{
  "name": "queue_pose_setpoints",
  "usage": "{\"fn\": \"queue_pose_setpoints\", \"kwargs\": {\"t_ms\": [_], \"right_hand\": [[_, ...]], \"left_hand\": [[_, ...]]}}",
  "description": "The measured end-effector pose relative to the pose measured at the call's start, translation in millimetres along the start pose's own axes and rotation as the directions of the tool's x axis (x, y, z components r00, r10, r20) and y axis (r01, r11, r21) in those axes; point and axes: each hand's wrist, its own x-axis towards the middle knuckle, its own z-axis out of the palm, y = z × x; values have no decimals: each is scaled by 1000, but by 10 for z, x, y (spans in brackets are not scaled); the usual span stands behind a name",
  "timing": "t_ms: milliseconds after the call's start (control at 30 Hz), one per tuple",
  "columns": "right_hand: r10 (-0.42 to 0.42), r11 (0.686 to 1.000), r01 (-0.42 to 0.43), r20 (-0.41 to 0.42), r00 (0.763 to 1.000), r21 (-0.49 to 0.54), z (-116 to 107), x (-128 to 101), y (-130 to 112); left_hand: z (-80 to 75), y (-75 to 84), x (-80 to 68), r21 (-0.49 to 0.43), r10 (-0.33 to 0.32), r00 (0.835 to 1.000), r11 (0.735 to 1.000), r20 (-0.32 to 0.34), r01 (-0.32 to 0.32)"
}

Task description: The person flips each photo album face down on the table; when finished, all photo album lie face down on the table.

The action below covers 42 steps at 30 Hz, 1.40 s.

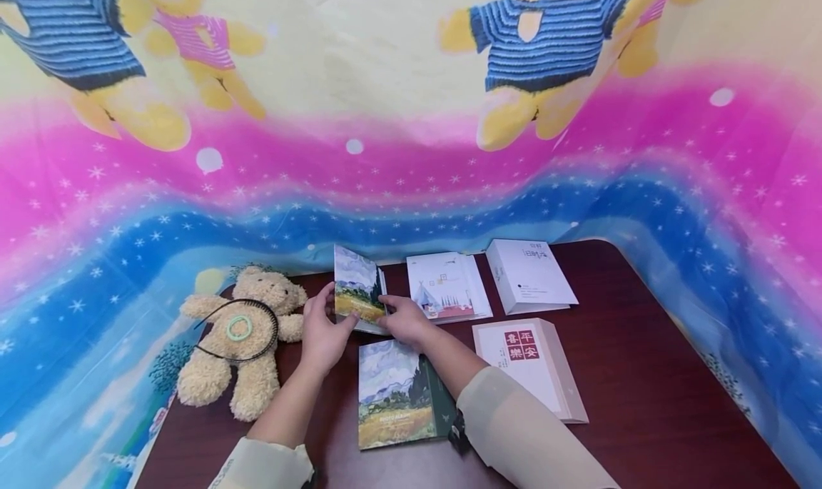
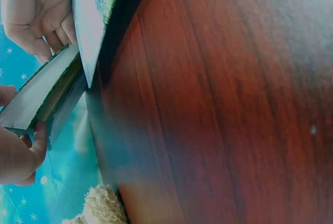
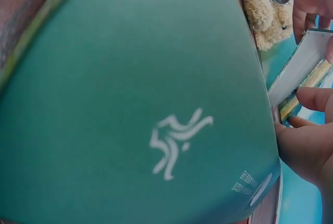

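Observation:
A small photo album (image 1: pixel 355 293) with a painted wheat-field cover stands half open on the dark red table (image 1: pixel 642 375). My left hand (image 1: pixel 334 319) grips its raised front cover from the left. My right hand (image 1: pixel 393 313) pinches the page block on the right. In the left wrist view the album (image 2: pixel 44 91) shows edge-on, with left fingers (image 2: pixel 23 156) under it and the right hand (image 2: pixel 36 16) above. The right wrist view shows right fingers (image 3: pixel 307 141) at the album's edge (image 3: pixel 304 60). A matching sleeve (image 1: pixel 393 396) with the same painting lies flat under my right forearm; its teal side (image 3: pixel 145 109) fills the right wrist view.
A tan teddy bear (image 1: pixel 240 339) with a black headband and a green ring lies at the table's left edge. A white card set (image 1: pixel 446 285), a white box (image 1: pixel 529 275) and a white book with red squares (image 1: pixel 529 364) lie right of my hands. Patterned cloth hangs behind.

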Motion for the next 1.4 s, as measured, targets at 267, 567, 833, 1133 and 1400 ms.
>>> {"fn": "queue_pose_setpoints", "kwargs": {"t_ms": [267,567,833,1133,1400], "right_hand": [[25,994,-29,31,999,103,28,4,7],[21,963,-42,80,997,268,66,27,22],[24,933,-61,109,994,355,111,29,21],[19,932,-64,128,992,358,118,28,31],[-3,946,-36,119,993,321,102,3,30]], "left_hand": [[-2,63,10,51,49,999,998,-18,-48],[16,146,5,46,86,996,995,-9,-85],[19,236,-29,64,118,993,991,-12,-117],[55,291,-27,109,119,993,987,-8,-118],[90,295,-36,143,126,992,982,5,-126]]}}
